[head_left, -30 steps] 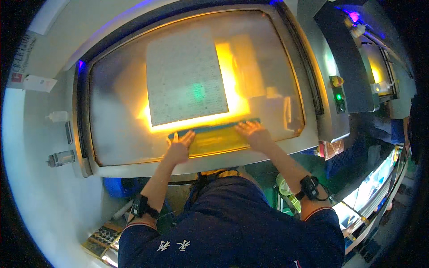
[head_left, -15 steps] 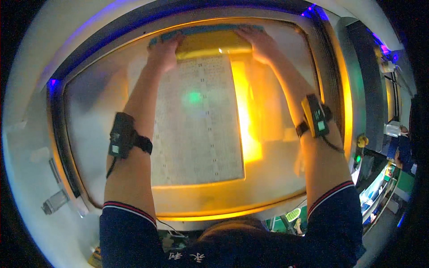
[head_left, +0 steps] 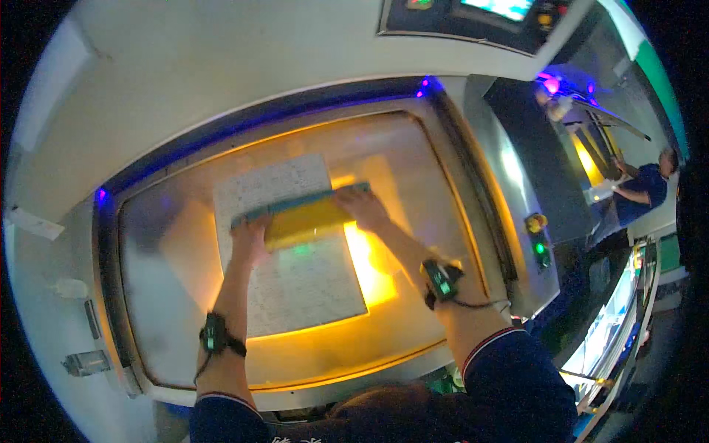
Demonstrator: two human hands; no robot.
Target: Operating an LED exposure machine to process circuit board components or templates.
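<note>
A pale rectangular panel (head_left: pixel 303 295) with fine printed markings lies on the shiny framed bed (head_left: pixel 166 325) in front of me. Across its middle rests a wide yellow bar (head_left: pixel 303 225) with a teal top edge, much like a broad squeegee or roller. My left hand (head_left: pixel 249 235) grips its left end, and my right hand (head_left: pixel 363 208) grips the right end. Fingers curl over the teal edge on both sides. The bar hides a strip of the panel beneath it. Small dark devices are strapped to my left forearm (head_left: pixel 221 338) and right forearm (head_left: pixel 443 284).
A dark raised frame (head_left: pixel 473 177) rims the bed. Beyond it stands a pale machine housing (head_left: pixel 244 52) with a control panel (head_left: pixel 465 22) above. Round buttons (head_left: pixel 538 240) sit on the right. Farther right, another person (head_left: pixel 642 184) works at a yellow-lit station.
Both hands have drawn the bar from the panel's far end back toward me, to about its middle. The view has shifted, so the control panel and the other person show more.
</note>
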